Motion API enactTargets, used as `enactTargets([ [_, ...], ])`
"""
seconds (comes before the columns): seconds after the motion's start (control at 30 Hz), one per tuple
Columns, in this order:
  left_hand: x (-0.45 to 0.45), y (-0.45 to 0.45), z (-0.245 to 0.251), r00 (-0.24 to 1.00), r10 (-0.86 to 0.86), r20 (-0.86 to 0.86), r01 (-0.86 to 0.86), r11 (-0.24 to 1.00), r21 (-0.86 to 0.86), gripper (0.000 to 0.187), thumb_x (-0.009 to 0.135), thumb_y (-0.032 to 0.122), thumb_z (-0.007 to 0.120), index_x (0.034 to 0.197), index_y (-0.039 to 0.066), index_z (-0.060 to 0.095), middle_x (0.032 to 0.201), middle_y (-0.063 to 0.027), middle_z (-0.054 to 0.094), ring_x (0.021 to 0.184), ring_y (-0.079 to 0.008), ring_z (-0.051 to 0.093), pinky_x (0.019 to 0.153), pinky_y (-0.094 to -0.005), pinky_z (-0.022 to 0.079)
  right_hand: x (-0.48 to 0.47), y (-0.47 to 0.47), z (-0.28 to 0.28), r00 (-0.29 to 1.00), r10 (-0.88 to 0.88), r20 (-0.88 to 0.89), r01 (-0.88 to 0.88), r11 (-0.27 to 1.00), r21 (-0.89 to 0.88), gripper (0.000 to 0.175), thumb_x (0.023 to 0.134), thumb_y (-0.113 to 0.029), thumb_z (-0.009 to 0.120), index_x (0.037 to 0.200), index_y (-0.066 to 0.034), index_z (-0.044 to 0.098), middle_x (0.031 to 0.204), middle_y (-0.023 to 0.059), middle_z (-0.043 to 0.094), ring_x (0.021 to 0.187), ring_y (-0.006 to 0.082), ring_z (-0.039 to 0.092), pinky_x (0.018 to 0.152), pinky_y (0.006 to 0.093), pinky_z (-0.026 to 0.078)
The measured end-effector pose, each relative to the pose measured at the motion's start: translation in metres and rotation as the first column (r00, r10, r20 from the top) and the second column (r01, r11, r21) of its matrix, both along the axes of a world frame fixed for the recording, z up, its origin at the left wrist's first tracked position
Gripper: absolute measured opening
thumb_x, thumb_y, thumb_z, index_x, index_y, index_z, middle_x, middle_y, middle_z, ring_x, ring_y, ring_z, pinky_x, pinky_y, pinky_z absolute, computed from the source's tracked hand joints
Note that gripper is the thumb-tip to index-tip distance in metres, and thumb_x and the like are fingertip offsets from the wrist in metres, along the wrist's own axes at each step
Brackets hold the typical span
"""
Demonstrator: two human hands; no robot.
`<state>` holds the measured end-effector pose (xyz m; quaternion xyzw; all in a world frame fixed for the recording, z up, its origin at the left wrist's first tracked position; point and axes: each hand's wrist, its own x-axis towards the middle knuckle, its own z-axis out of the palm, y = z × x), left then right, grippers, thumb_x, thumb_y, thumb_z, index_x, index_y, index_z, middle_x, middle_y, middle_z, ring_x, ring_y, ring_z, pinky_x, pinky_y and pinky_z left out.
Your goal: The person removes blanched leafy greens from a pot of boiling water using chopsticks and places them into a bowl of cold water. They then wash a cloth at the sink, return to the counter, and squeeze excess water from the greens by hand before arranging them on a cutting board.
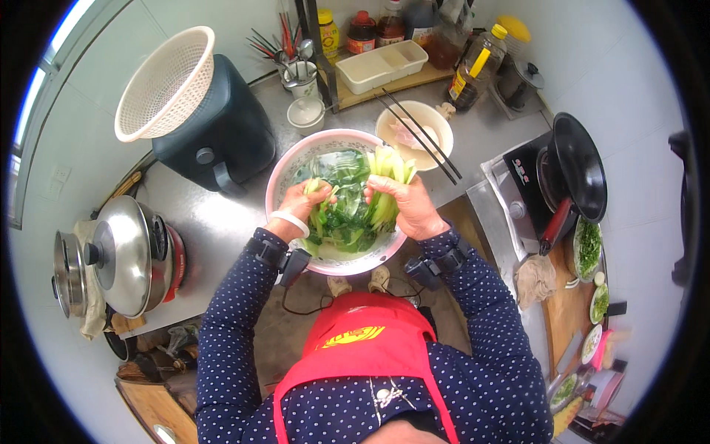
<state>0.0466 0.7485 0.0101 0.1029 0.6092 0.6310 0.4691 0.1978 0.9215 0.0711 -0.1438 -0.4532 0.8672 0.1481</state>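
A pink-rimmed enamel basin (275, 166) with a floral pattern inside stands in front of me, holding water and leafy greens (352, 200). Over its right side, my right hand (407, 202) grips a bunch of pale green vegetable stalks (391, 164), cut or root ends upward and leaves hanging toward the water. On the left, my left hand (299, 205) pinches a smaller clump of greens (317, 213) between thumb and fingers. Both hands are above the basin, a short gap apart.
Behind the basin is a bowl (383, 125) with pale meat, chopsticks (424, 139) across its rim. A dark lidded bin (222, 127) bears a white plastic colander (166, 83). A lidded steel pot (125, 261) stands left; a black wok (579, 166) sits on a cooktop (516, 188) at right.
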Motion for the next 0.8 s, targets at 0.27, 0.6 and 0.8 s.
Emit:
enactTargets([
  [0.27,0.018,0.014,0.002,0.979,0.194,0.063,-0.203,0.957,0.206,0.024,0.091,0.013,0.065,0.112,0.002,0.061,0.100,-0.0060,0.065,0.091,-0.0147,0.060,0.085,-0.0280,0.048,-0.028,-0.023,-0.035,0.976,0.114,0.188,-0.101,0.992,-0.076,0.029,0.085,-0.002,0.067,0.113,-0.0051,0.060,0.099,0.0026,0.064,0.085,0.0137,0.063,0.076,0.0280,0.051],
  [0.6,0.037,0.022,0.011,0.970,-0.017,0.244,-0.121,0.834,0.538,0.066,0.093,0.047,0.057,0.142,0.008,0.038,0.137,-0.0074,0.049,0.129,-0.0210,0.045,0.109,-0.0369,0.034,-0.027,-0.031,-0.041,0.960,0.234,0.156,-0.260,0.951,0.168,0.054,0.080,-0.005,0.074,0.129,-0.0039,0.052,0.121,0.0041,0.059,0.110,0.0141,0.056,0.097,0.0315,0.044],
  [0.8,0.042,0.010,0.039,0.973,-0.197,0.123,0.075,0.766,0.638,0.101,0.087,0.058,0.058,0.154,0.008,0.002,0.149,-0.0130,0.033,0.136,-0.0234,0.035,0.114,-0.0376,0.025,-0.030,-0.030,-0.039,0.979,0.197,0.058,-0.205,0.923,0.327,0.078,0.072,-0.006,0.083,0.136,-0.0054,0.039,0.124,0.0032,0.054,0.112,0.0142,0.053,0.097,0.0300,0.045],
])
